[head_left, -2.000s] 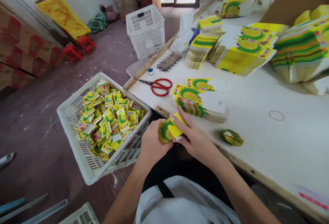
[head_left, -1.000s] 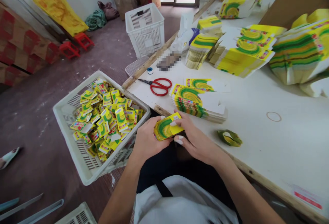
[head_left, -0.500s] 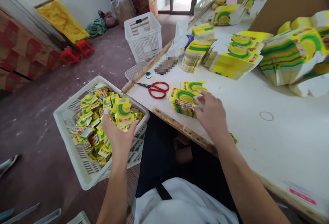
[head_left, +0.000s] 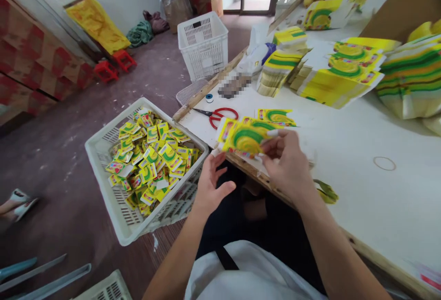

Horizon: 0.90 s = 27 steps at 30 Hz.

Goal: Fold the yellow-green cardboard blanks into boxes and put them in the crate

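A flat yellow-and-green printed carton [head_left: 246, 139] is pinched between the thumb and fingers of my right hand [head_left: 284, 164], above the table's front edge. My left hand [head_left: 215, 185] is at the carton's left end, thumb spread away from the fingers; its index fingertip, with a white covering, meets or nearly meets the lower corner. Behind the held carton, more flat cartons [head_left: 275, 116] lie on the white table, partly hidden. Left of my hands, a white plastic crate [head_left: 113, 219] holds many small folded cartons [head_left: 151, 171].
Red-handled scissors [head_left: 223, 114] and a small blue-and-white roll [head_left: 209, 98] lie near the table's left edge. Stacks of cartons [head_left: 324, 86] stand farther back. A rubber band [head_left: 385, 163] lies to the right. Another white crate [head_left: 203, 52] stands on the floor.
My left hand has moved right from over the crate to the carton, and a folded carton near it has dropped onto the pile. My right hand has lifted a flat carton off the stack.
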Each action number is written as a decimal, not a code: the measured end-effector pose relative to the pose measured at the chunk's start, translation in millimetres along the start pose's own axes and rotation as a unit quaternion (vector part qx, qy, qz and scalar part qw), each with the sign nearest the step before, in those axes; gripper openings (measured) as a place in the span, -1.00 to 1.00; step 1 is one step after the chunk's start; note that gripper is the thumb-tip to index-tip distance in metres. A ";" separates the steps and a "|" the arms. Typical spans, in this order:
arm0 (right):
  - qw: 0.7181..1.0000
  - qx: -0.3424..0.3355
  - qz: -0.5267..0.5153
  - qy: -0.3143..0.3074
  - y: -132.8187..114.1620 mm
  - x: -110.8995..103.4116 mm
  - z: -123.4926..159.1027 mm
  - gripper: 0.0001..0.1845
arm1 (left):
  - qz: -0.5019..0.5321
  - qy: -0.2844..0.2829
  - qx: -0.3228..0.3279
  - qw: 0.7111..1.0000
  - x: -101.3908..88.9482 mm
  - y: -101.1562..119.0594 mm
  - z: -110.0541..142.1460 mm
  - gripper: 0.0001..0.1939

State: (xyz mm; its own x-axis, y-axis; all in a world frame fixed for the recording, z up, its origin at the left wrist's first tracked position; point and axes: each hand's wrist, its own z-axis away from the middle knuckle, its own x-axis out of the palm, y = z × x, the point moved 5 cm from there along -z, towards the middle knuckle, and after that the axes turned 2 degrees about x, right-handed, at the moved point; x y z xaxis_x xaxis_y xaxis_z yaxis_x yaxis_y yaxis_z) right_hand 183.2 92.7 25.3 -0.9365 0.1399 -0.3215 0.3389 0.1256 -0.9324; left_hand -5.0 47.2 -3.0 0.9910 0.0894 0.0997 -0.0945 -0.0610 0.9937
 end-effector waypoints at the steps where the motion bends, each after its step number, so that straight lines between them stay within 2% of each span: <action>1: 0.997 0.005 -0.043 -0.056 -3.4 12.2 9.7 -0.56 | 0.079 0.015 -0.003 0.997 4.6 1.7 -1.3 -0.17; 3: 0.975 0.025 -0.129 -0.178 -11.9 38.8 32.3 -0.54 | 0.198 0.074 -0.007 0.977 10.2 7.2 -5.4 -0.26; 4: 0.962 0.038 -0.168 -0.213 -16.4 49.3 42.8 -0.53 | 0.235 0.112 -0.008 0.965 11.0 10.3 -7.7 -0.32; 7: 0.944 0.056 -0.215 -0.244 -26.6 67.6 62.9 -0.52 | 0.284 0.209 0.003 0.936 8.0 16.8 -12.2 -0.42; 9: 0.942 0.056 -0.213 -0.253 -28.3 71.9 66.9 -0.48 | 0.269 0.233 0.002 0.935 5.0 14.2 -11.4 -0.42; 11: 0.942 0.071 -0.215 -0.247 -23.8 70.4 64.4 -0.48 | 0.215 0.219 -0.010 0.952 3.5 6.9 -7.6 -0.39; 13: 0.941 0.100 -0.233 -0.224 -15.7 64.5 58.2 -0.51 | 0.142 0.173 -0.010 0.975 3.7 0.3 -3.1 -0.35; 15: 0.936 0.117 -0.262 -0.204 -10.4 56.8 52.0 -0.56 | 0.085 0.129 0.015 0.988 4.5 -1.5 0.1 -0.35; 17: 0.931 0.110 -0.285 -0.199 -10.7 50.2 48.0 -0.62 | 0.052 0.123 0.041 0.990 3.5 0.8 1.3 -0.41; 22: 0.941 0.117 -0.268 -0.168 -12.2 39.4 46.4 -0.84 | 0.002 0.169 0.036 0.985 0.5 9.1 2.3 -0.59; 25: 0.950 0.128 -0.250 -0.140 -11.1 31.8 43.8 -0.85 | 0.018 0.137 0.030 0.990 2.6 11.5 3.5 -0.61; 27: 0.953 0.125 -0.249 -0.116 -12.4 24.5 39.7 -0.86 | 0.074 0.078 0.038 0.994 6.6 12.9 3.7 -0.53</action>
State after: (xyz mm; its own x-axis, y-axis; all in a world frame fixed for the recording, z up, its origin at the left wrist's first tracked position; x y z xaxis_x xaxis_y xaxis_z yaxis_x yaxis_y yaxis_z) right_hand 152.4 55.6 22.4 -0.9803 -0.1010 0.1697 -0.1569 -0.1234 -0.9799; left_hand 0.7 43.3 10.3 0.9396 0.2257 0.2575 -0.2253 -0.1587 0.9613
